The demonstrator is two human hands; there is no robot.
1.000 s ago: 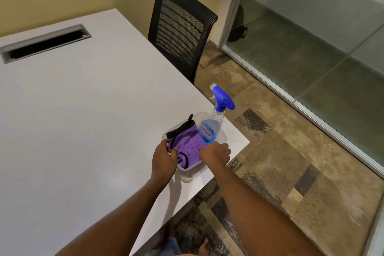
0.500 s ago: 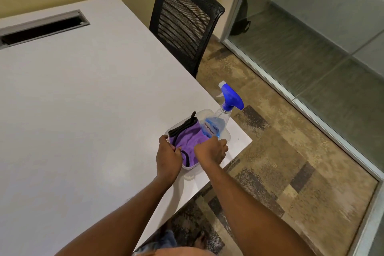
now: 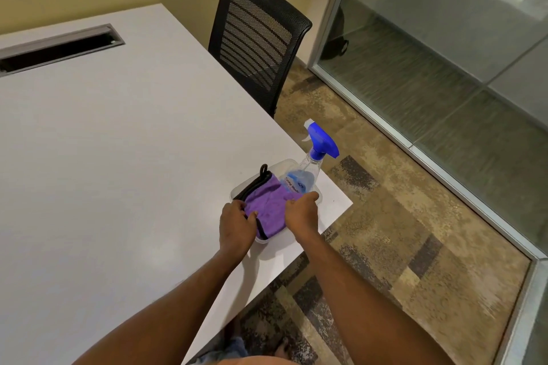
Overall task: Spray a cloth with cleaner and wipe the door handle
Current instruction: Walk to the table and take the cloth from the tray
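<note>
A purple cloth (image 3: 268,206) with a black edge lies folded in a clear plastic tray (image 3: 277,164) near the table's right corner. A clear spray bottle (image 3: 302,178) with a blue trigger head and blue liquid stands in the same tray, just right of the cloth. My left hand (image 3: 235,227) grips the cloth's near left edge with the fingers curled into the fabric. My right hand (image 3: 301,212) pinches the cloth's right side, close to the bottle's base. No door handle is in view.
The white table (image 3: 118,172) has a cable slot (image 3: 56,49) at the back left. A black mesh chair (image 3: 256,38) stands at the table's far right side. A glass wall with a metal frame (image 3: 415,148) runs along the right over patterned carpet.
Both hands have stayed on the cloth in the tray and closed further on it. My right hand has shifted slightly left onto the cloth. The camera view has moved a little.
</note>
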